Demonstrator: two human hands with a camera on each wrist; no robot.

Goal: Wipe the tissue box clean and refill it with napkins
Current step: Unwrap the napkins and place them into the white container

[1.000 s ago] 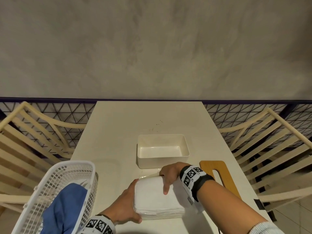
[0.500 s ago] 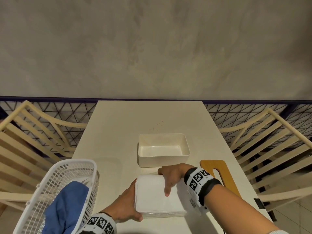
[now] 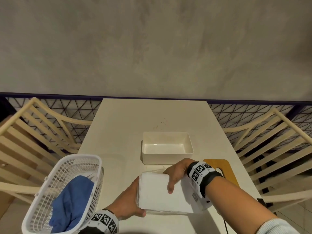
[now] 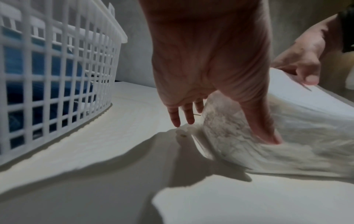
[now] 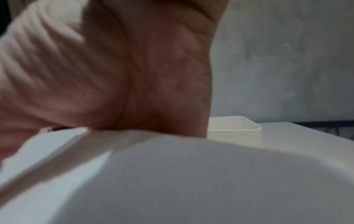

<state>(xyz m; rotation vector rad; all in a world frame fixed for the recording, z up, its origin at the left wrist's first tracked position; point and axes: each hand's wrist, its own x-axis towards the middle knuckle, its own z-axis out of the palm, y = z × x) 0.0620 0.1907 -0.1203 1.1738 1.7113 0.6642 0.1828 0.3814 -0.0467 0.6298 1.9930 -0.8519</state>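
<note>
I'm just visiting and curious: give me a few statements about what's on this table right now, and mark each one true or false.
1. The tissue box already holds napkins. False: it stands open and empty.
2. Both hands are on the napkin stack. True: the left hand holds its left side, and the right hand grips its far right corner, thumb on top.
3. A blue cloth lies in the white basket. True.
4. The wooden lid sits on the tissue box. False: it lies on the table, right of the stack.
5. The basket stands to the right of the tissue box. False: it is at the table's near left corner.
</note>
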